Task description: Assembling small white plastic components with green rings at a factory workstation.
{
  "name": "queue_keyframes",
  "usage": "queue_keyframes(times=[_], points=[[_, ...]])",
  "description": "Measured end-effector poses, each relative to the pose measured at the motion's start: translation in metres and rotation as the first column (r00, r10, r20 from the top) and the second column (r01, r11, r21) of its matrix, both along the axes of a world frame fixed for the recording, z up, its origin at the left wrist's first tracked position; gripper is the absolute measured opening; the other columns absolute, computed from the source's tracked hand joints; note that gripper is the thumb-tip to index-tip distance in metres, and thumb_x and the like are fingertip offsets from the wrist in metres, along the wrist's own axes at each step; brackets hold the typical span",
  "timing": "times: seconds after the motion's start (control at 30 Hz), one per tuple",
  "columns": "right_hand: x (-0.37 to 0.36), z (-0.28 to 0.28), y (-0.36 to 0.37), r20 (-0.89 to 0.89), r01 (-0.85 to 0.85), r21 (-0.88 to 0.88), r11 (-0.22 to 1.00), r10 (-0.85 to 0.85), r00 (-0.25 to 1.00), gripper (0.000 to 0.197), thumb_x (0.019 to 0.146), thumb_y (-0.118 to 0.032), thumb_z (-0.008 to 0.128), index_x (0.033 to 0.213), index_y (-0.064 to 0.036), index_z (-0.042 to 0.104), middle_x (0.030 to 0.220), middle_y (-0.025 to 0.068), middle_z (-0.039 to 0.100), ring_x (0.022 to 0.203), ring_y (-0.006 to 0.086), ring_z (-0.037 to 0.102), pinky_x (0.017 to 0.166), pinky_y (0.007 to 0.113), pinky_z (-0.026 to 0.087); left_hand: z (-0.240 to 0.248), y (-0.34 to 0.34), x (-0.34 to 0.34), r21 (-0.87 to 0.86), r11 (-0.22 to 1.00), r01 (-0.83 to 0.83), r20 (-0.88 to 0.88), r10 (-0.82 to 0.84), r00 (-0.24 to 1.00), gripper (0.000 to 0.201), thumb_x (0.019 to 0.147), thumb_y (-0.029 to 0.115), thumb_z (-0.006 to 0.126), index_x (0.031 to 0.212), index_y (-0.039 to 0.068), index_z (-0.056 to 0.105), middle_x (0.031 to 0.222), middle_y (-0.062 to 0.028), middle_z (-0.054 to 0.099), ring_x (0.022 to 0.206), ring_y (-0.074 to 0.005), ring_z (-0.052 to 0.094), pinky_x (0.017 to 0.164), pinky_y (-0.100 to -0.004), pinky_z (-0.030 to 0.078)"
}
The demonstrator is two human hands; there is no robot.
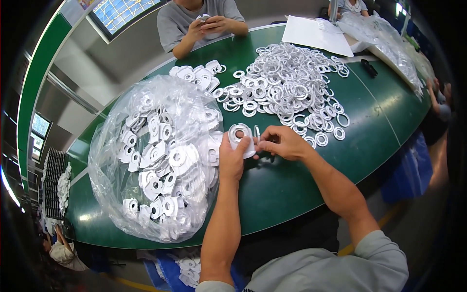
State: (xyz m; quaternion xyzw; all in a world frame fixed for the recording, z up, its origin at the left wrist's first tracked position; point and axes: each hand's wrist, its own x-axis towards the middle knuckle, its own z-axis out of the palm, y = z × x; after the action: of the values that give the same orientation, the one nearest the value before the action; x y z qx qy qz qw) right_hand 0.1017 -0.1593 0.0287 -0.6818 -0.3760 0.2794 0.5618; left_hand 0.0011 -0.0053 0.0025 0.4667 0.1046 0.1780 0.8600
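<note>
My left hand grips a white plastic housing with a round hole, its thumb lying across the front. Just to the right, my right hand pinches a thin white ring, seen edge-on beside the housing. Whether ring and housing touch is hard to make out. Left of my hands lies a clear plastic bag with many similar white housings in it. Beyond my right hand spreads a large heap of loose white rings.
The green table has a curved front edge. More housings lie past the bag. Across the table a person handles a white part. White sheets, a black object and plastic wrapping lie at the far right.
</note>
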Motion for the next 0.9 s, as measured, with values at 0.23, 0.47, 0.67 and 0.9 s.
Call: queue_keyframes(times=[0.23,0.47,0.67,0.9], points=[[0.018,0.007,-0.007,-0.008,0.394,0.03,0.919,-0.394,0.919,0.02,0.092,-0.019,0.06,0.085,-0.0003,0.061,0.068,0.0039,0.058,0.059,0.0098,0.057,0.051,0.024,0.048,0.001,-0.002,0.001,0.138,0.99,-0.021,0.031,0.017,0.999,0.026,0.095,0.014,0.057,0.114,0.003,0.043,0.101,-0.0154,0.061,0.077,-0.0259,0.068,0.053,-0.0298,0.056],[0.021,0.008,-0.008,-0.348,0.351,0.172,0.921,-0.276,0.896,0.021,0.092,-0.015,0.062,0.1,0.0043,0.059,0.078,0.0087,0.062,0.064,0.0159,0.064,0.055,0.027,0.054,-0.003,0.0,0.003,-0.054,0.998,0.036,-0.115,-0.042,0.992,0.032,0.102,0.027,0.037,0.125,0.005,0.041,0.103,-0.0168,0.06,0.078,-0.0296,0.068,0.057,-0.0352,0.059],[0.007,0.002,0.004,-0.342,0.313,0.083,0.946,-0.268,0.9,0.021,0.089,-0.017,0.067,0.093,0.0035,0.065,0.079,0.0069,0.064,0.061,0.0114,0.061,0.047,0.022,0.047,-0.003,-0.006,0.005,-0.038,0.996,0.081,-0.092,-0.084,0.992,0.04,0.103,0.035,0.036,0.129,0.005,0.041,0.107,-0.0181,0.062,0.079,-0.0307,0.069,0.061,-0.0386,0.061],[0.001,-0.007,0.011,-0.352,0.358,-0.011,0.934,-0.339,0.873,0.022,0.086,-0.016,0.069,0.088,0.0049,0.066,0.073,0.0055,0.063,0.052,0.0075,0.054,0.041,0.02,0.04,-0.005,-0.012,0.003,-0.123,0.981,0.148,-0.085,-0.159,0.984,0.051,0.102,0.044,0.03,0.128,0.003,0.044,0.11,-0.0172,0.062,0.085,-0.03,0.068,0.066,-0.0405,0.061]])
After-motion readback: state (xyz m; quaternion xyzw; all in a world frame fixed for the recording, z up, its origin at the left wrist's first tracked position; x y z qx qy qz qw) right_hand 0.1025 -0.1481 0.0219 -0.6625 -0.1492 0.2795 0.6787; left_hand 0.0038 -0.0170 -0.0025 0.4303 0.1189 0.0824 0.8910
